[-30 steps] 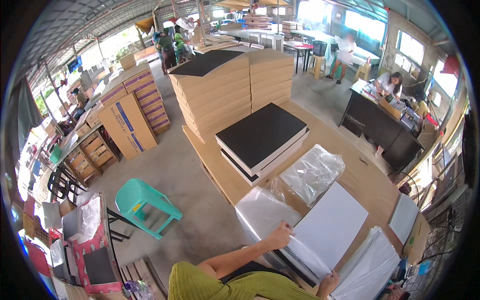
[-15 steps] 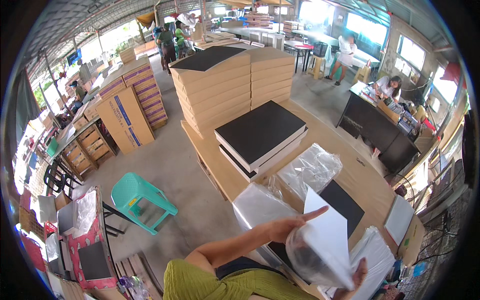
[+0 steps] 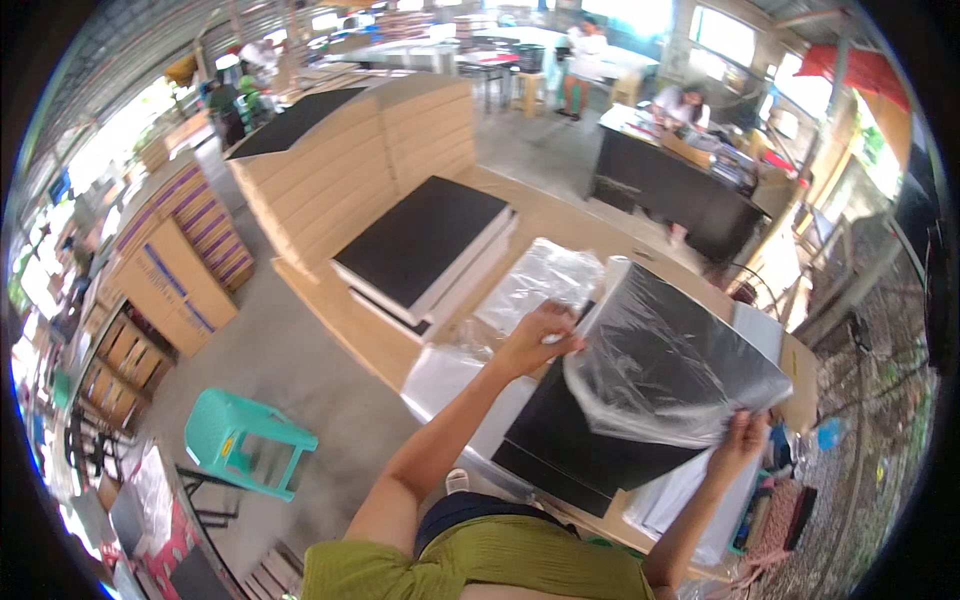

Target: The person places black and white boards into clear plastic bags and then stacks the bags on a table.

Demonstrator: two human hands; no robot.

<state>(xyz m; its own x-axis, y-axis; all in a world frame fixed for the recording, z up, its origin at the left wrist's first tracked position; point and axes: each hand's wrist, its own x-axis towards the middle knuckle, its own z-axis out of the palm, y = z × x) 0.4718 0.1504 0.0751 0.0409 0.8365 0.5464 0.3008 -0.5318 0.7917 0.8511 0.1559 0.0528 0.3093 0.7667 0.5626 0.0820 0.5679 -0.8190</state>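
- Clear plastic bag (image 3: 670, 375): thin film, glossy, wrinkled, with white glare.
- Black panel (image 3: 570, 440) at the worktop's near edge: smooth, matt.
- Stacked black board (image 3: 420, 240): matt top, pale cut edges.
- Worktop (image 3: 545, 215): bare light-brown board, dull.
- Stool (image 3: 245, 440): teal moulded plastic, slight sheen.
- Cartons (image 3: 165, 285): matt brown cardboard.

place: packing workshop | signs: stacked boards (image 3: 360, 165), cardboard boxes (image 3: 175, 280), metal roof (image 3: 110, 60)

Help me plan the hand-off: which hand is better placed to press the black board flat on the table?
Probably the left hand: it grips the clear plastic sheet right above the black board. The right hand pinches the sheet's far corner, beyond the board's edge.
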